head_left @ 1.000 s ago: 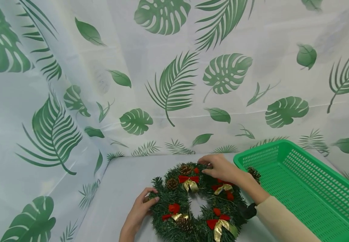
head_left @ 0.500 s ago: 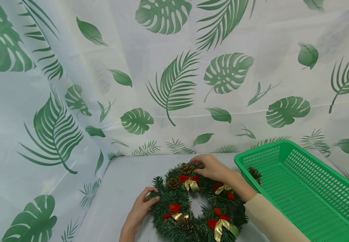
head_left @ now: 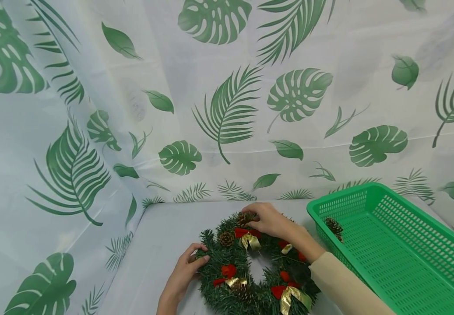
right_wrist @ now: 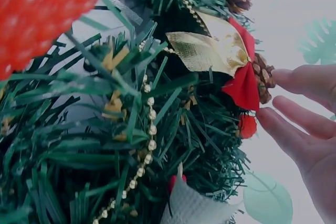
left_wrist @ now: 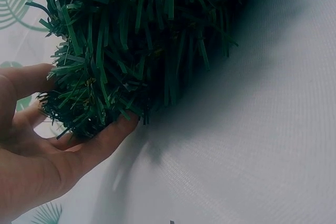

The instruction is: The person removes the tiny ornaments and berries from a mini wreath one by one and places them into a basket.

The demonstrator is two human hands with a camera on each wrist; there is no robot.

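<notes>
A green Christmas wreath (head_left: 213, 262) with red-and-gold bows, red berries and pine cones lies on the white table. My left hand (head_left: 183, 273) grips its left edge; in the left wrist view, the thumb and fingers curl round the green tips (left_wrist: 89, 93). At the far side of the wreath, my right hand (head_left: 268, 220) pinches a pine cone (head_left: 243, 219) with thumb and fingers. The right wrist view has that pine cone (right_wrist: 264, 80) just behind a red bow (right_wrist: 244, 90), with the fingertips against it. A second pine cone (head_left: 226, 239) sits to its left.
To the right stands a green plastic basket (head_left: 396, 197) with mesh sides, holding pine cones (head_left: 334, 226) by its left wall. White cloth (head_left: 227, 109) printed with green leaves hangs behind and to the left. A gold bead string (right_wrist: 151, 129) runs through the wreath.
My right hand has moved left along the wreath's far edge, from beside a red berry to the pine cone. The left hand keeps its grip.
</notes>
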